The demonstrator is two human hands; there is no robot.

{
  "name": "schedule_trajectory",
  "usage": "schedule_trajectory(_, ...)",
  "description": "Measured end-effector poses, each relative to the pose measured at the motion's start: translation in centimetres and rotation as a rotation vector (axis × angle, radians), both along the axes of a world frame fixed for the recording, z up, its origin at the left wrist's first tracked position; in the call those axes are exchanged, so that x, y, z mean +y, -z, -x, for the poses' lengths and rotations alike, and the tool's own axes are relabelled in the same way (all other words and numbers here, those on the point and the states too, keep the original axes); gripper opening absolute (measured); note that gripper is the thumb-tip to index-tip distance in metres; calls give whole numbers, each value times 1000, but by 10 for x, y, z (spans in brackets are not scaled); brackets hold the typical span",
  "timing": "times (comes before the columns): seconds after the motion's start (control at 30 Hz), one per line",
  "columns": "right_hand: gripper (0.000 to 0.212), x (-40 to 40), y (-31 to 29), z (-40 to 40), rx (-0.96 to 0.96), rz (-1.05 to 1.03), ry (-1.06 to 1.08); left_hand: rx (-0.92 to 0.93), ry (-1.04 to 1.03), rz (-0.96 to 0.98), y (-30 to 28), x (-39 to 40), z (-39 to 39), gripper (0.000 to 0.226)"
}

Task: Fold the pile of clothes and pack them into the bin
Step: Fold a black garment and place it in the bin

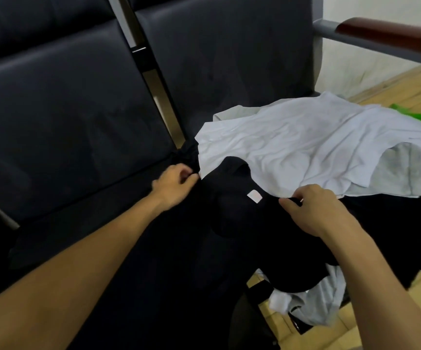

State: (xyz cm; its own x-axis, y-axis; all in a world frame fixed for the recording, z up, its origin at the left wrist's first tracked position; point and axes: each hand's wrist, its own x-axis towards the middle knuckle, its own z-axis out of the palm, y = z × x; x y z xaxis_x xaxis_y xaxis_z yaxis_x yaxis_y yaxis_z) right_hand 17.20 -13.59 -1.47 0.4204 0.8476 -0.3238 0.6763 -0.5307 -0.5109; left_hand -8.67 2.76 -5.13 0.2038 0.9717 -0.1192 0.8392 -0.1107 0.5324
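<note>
Two bare hands worked at a heap of clothes on a dark padded bench seat (60, 117) in the single head view. The left hand (176, 184) pinched a bunched edge of a black cotton garment (232, 223) between thumb and curled fingers, at the seat's back corner. The right hand (318, 208) had its fingers curled round another edge of the same black garment, just below the hem of a crumpled white T-shirt (305, 142); its fingertips were hidden under the knuckles. A small pale sewn-in label (254, 196) showed on the black cloth between the two hands.

That black garment spread across the seat and over its front edge, but its outline was hard to make out against the dark upholstery. The white T-shirt lay on top of the pile, overlapping the black cloth, and under it a light grey piece of clothing (396, 173) showed only in part. More pale grey fabric (325, 299) hung below the seat front, mostly covered.

A bright green object (419, 117) peeked out beyond the white T-shirt on the wooden floor (406, 84); too little showed to tell what it was. A grey metal armrest with a reddish wooden top (381, 31) ran off the right edge.
</note>
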Motion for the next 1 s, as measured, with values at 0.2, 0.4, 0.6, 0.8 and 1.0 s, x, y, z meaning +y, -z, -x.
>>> schedule_trajectory(0.2,33,-11,-5,-19,183,84,-88,-108,149,165,-17,9,-99,33)
schedule_trajectory(0.4,25,-11,-6,-30,133,-120,-20,-8,329,95,-58,27,-94,19)
schedule_trajectory(0.6,19,-15,-28,-20,405,-204,-69,318,641,-119,-128,17,-31,17)
schedule_trajectory(0.8,32,-23,-66,54,847,-180,-435,535,683,-228,-164,-12,58,16)
schedule_trajectory(1.0,21,-39,-48,144,1003,78,-788,1000,496,118,-136,-27,166,29)
